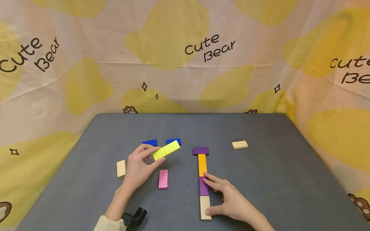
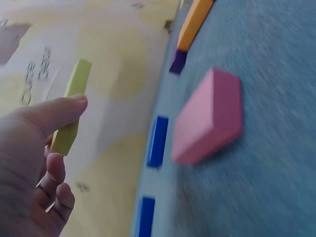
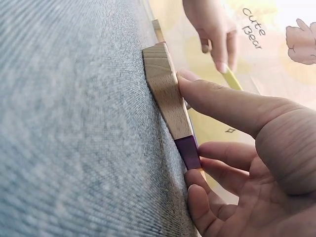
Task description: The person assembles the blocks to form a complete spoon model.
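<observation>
My left hand (image 1: 138, 166) holds a yellow wooden block (image 1: 167, 150) raised above the table, pinched between thumb and fingers. A line of blocks lies end to end in front of my right hand (image 1: 232, 200): a plain wooden block (image 1: 204, 205) nearest, then a purple block (image 1: 203, 187) and an orange block (image 1: 202, 164). Another purple block (image 1: 200, 150) lies crosswise at the far end. The right thumb rests on the plain block, with the fingertips at the purple and orange ones. A pink block (image 2: 210, 118) lies below the left hand.
Two blue blocks (image 1: 174, 141) lie behind the yellow one. One plain block (image 1: 120, 168) lies left of the left hand, another plain block (image 1: 239, 145) at the back right. A printed cloth (image 1: 185, 80) surrounds the grey table (image 1: 260, 170).
</observation>
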The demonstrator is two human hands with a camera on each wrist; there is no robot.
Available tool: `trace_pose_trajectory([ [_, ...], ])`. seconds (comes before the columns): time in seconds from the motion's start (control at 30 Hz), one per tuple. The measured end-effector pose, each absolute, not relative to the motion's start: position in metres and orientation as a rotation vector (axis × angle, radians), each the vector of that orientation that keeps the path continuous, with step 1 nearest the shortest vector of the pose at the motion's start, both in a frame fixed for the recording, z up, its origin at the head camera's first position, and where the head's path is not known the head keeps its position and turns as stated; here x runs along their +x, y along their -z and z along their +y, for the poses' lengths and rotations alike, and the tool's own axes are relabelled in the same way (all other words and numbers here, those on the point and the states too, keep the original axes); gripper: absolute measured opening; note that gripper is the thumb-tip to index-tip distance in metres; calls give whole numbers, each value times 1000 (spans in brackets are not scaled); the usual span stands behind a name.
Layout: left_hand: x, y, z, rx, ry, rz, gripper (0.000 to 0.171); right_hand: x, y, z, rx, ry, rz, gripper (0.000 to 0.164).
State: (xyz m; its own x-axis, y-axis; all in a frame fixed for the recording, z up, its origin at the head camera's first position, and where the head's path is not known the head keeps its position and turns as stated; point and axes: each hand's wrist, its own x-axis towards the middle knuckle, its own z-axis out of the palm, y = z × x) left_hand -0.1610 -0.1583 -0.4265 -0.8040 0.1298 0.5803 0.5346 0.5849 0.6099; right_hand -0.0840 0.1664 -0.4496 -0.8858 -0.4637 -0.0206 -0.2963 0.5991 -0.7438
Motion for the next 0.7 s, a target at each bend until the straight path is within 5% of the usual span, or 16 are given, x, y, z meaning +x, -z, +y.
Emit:
trace_pose_trajectory([
  [0.7, -232, 419, -93, -676, 1302, -2574, 34, -84, 452, 166, -665, 1204, 2605, 86],
])
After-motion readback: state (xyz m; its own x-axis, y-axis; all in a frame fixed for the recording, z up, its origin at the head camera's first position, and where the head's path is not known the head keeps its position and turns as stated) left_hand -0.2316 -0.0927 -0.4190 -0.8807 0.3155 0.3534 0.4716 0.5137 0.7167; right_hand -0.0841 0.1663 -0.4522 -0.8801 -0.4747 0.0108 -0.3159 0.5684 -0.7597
